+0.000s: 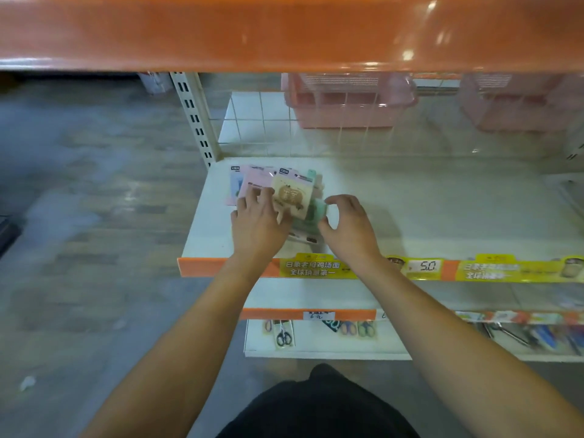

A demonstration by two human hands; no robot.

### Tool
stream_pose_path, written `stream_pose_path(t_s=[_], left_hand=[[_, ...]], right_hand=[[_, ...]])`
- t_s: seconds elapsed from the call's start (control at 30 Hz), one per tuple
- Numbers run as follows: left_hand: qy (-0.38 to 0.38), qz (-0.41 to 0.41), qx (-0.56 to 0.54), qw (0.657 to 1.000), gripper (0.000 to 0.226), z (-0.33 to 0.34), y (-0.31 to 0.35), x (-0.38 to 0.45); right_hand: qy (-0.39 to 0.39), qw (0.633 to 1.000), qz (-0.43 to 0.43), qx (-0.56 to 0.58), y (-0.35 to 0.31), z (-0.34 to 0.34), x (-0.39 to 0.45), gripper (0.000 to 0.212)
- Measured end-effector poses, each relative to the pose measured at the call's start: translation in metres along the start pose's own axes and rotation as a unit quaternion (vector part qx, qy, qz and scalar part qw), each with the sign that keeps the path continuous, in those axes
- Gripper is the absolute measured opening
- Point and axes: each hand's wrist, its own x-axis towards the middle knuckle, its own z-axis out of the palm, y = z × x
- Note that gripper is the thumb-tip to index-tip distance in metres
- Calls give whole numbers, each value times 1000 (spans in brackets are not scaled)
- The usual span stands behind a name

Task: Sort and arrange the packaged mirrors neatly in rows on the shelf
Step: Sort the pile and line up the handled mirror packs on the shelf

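Packaged mirrors (268, 191), flat cards in pink, pale blue, beige and mint green wrapped in clear film, are lying in a loose overlapping fan at the centre of the frame, on the left end of the white shelf board (426, 210). A beige packet printed with a brown cartoon figure (292, 196) is sitting tilted on top of the fan, and a mint green packet (316, 210) is showing just to its right and partly beneath it. More packets are lying under both hands near the shelf's front edge, too hidden to tell apart.

The left hand (257, 222) is reaching in from the lower left and pressing down on the pink packets, its fingers spread over them and its thumb touching the beige packet's lower edge; whether it is pinching that packet is unclear. The right hand (349, 226) is hovering just right of the pile with fingers curled in a wide claw, holding nothing, the thumb near the mint green packet.

Along the shelf's front, an orange rail carries a yellow promotional strip (313, 268) and a price tag reading 5.0 (426, 266). Behind the wire grid at the upper right, pink plastic baskets (347, 102) are standing. On the lower shelf at the bottom centre, carded scissors (283, 336) are lying.
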Motion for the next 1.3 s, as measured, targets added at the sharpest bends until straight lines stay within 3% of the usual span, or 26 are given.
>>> stream_pose_path(t_s=[0.2, 0.97, 1.3], left_hand=[[3, -13, 21, 1000, 46, 2, -3, 0], [-34, 37, -4, 999, 47, 2, -2, 27], [-49, 55, 41, 996, 46, 8, 10, 30]], right_hand=[[-34, 998, -54, -13, -23, 13, 21, 42], [-62, 998, 0, -25, -25, 23, 40, 42], [-47, 998, 23, -46, -14, 15, 43, 39]])
